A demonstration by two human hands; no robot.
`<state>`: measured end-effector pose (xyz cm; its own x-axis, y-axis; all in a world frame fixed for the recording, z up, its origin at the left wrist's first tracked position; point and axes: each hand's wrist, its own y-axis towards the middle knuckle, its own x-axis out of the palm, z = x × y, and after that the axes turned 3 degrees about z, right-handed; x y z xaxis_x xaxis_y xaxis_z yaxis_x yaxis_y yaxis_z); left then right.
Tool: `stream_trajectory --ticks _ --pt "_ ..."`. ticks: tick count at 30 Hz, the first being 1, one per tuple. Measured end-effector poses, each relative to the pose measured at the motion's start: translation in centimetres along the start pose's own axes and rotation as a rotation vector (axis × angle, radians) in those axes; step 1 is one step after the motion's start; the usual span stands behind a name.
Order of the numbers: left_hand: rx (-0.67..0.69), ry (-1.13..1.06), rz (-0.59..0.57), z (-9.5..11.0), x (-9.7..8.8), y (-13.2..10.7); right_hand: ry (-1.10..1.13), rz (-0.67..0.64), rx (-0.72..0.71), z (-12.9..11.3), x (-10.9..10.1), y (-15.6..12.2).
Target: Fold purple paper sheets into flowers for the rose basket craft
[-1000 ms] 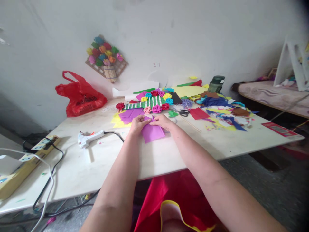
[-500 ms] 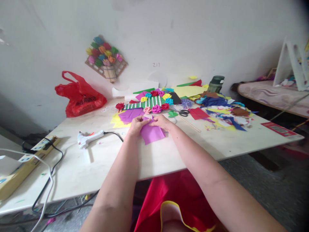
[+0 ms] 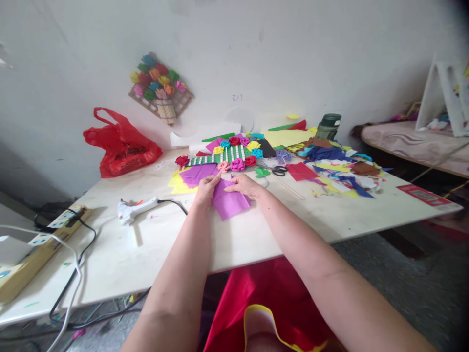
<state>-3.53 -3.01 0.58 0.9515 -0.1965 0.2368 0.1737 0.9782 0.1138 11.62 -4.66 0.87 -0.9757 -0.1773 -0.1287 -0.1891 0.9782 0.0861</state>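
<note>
Lying at the far left of the surface (image 3: 154, 244), a power strip (image 3: 44, 234) has black and white cables running off it toward the near edge. Behind it, against the wall, slumps a red bag (image 3: 120, 144). A white glue gun (image 3: 135, 209) rests on its side nearer the middle, its black cord trailing toward the person's left forearm. On the wall above hangs a woven plaque (image 3: 161, 90) covered with coloured paper flowers.

The left hand (image 3: 205, 189) has its fingers curled and pinched on the upper left edge of a purple sheet (image 3: 229, 201). The sheet lies mostly flat on the surface between the two hands, its top part lifted and folded. The right hand (image 3: 246, 185) pinches the top edge from the other side, fingertips closed on the paper and close to those of the left hand.

Just beyond the hands sit more purple and yellow sheets and a green striped panel (image 3: 223, 155) ringed with paper roses. To the right of it lie black-handled scissors (image 3: 279, 170), a thin wooden stick (image 3: 289, 188) and a red sheet (image 3: 301, 172). A dark green bottle (image 3: 328, 127) stands near the wall behind a heap of scraps (image 3: 340, 171) in blue, yellow, brown and white. A red card (image 3: 423, 195) lies near the right corner. Past the surface stands a bed (image 3: 410, 144) with a white frame (image 3: 447, 95) on it.
</note>
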Motion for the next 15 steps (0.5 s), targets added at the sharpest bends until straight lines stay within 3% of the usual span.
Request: stream_trajectory --ticks 8,15 --pt "0.078 0.256 -0.005 0.2 0.24 -0.27 0.047 0.044 0.01 -0.06 -0.01 0.09" --pt "0.146 0.281 -0.002 0.39 0.54 -0.44 0.052 0.02 -0.019 -0.06 0.15 0.02"
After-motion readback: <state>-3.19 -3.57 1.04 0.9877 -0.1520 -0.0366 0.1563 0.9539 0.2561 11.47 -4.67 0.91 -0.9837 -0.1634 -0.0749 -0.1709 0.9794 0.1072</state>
